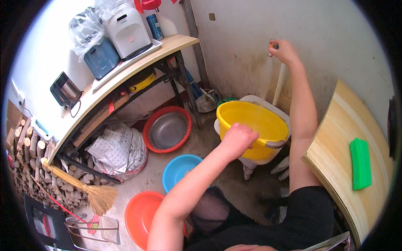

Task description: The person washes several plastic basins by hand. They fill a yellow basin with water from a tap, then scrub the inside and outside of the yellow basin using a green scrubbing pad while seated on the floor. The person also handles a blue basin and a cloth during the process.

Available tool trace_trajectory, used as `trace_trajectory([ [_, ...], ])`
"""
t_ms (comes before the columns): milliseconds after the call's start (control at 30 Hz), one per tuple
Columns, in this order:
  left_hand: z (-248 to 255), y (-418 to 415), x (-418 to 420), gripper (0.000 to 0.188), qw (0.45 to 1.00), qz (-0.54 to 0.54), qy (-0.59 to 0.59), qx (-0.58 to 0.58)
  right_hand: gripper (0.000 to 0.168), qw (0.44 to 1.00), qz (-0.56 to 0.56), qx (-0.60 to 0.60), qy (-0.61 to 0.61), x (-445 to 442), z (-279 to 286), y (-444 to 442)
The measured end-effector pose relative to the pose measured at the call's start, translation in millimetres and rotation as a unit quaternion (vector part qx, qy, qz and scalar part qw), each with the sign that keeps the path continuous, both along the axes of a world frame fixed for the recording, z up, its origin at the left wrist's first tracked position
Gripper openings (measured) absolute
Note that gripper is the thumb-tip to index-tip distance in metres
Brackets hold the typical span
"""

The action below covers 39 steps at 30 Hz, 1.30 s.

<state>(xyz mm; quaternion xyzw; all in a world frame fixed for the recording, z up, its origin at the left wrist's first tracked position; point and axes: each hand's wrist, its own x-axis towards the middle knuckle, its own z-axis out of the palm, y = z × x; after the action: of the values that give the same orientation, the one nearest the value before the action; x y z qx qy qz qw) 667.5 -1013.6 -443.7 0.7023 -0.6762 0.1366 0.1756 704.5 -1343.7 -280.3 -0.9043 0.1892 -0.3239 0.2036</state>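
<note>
High against the wall, my right hand (285, 52) has its fingers around a small dark and orange fitting (274, 46), which looks like a water tap. Below it stands a yellow plastic basin (232, 109) with a grey handle grip on its near rim. The basin rests in a white sink or tub (284, 117). A faint pale streak between fitting and basin may be running water. My left hand (237, 138) is over the basin's near left rim with its fingers curled. Its palm side is hidden, so contact with the rim is unclear.
On the floor are a red-rimmed basin (187, 120), a blue basin (174, 166) and an orange basin (139, 210). Left is a long table (179, 40) with appliances, above a white sack (117, 150) and near a straw broom (100, 196). A green object (360, 164) lies on the right-hand wooden tabletop (334, 135).
</note>
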Motion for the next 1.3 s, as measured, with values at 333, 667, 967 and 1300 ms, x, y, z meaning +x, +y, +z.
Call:
trace_trajectory([
  [333,-4,-1,-1,0.024,1.0,-0.003,-0.009,0.01,0.045,1.0,-0.007,-0.008,-0.008,2,-3,-9],
  [667,-10,3,-4,0.017,1.0,-0.003,-0.009,-0.014,0.048,1.0,0.017,0.007,-0.023,4,-5,-15],
  [967,-12,3,-6,0.02,1.0,0.006,-0.002,-0.013,0.054,0.999,0.033,0.008,-0.023,4,-7,-24],
  [1300,-27,5,-6,0.01,0.999,0.037,-0.003,-0.031,0.069,0.995,0.033,0.095,0.023,-4,-1,1],
])
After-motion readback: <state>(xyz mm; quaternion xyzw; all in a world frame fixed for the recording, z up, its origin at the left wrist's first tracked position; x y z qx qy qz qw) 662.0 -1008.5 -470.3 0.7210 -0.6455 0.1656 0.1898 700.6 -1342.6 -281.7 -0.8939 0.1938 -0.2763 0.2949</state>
